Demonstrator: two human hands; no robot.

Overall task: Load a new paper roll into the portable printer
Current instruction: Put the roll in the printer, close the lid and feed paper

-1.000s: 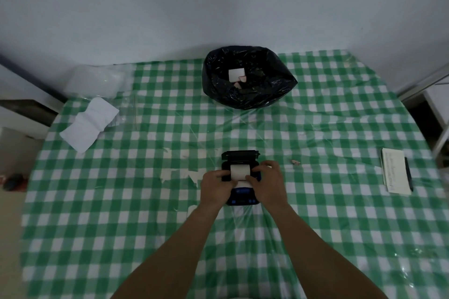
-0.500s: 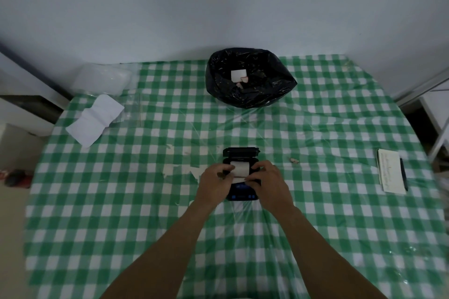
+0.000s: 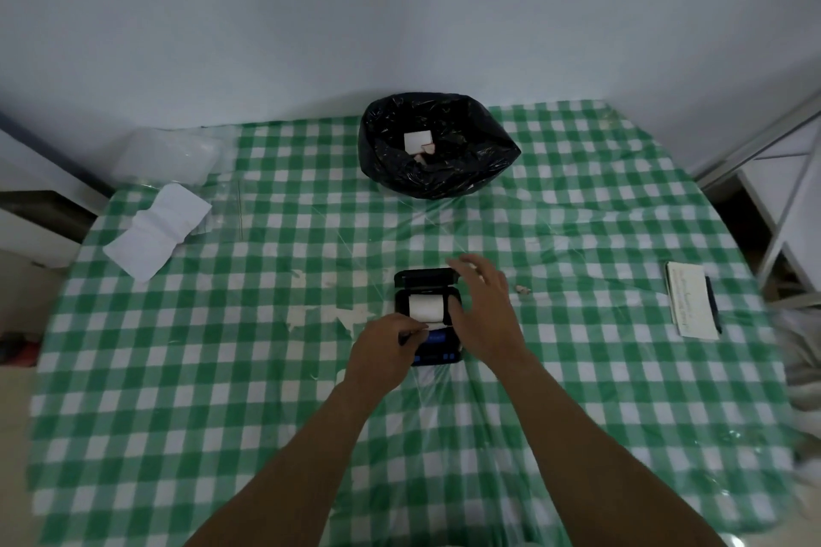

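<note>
Two bare hands work over a small black plastic portable printer point(image 3: 427, 315) lying flat mid-table, lid flipped open toward the far side. Left hand point(image 3: 385, 346) is curled, fingertips pinched on the loose leading edge of the white paper roll point(image 3: 425, 308) at the printer's near side. Right hand point(image 3: 484, 306) is spread, fingers loosely apart and blurred, hovering by the open lid's right corner; cannot tell if it touches the lid, nothing gripped. Roll sits inside the open compartment, smooth white cylinder, axis left-right. Blue-lit panel shows on the printer's near end. Table wears a green-and-white checked cloth point(image 3: 222, 369) under glossy, wrinkled clear plastic. Black crinkly bin bag point(image 3: 437, 147) with paper scraps stands at the far edge. Creased white paper sheet point(image 3: 155, 231) far left; white notepad with a dark pen point(image 3: 693, 304) right. Plain pale wall behind.
</note>
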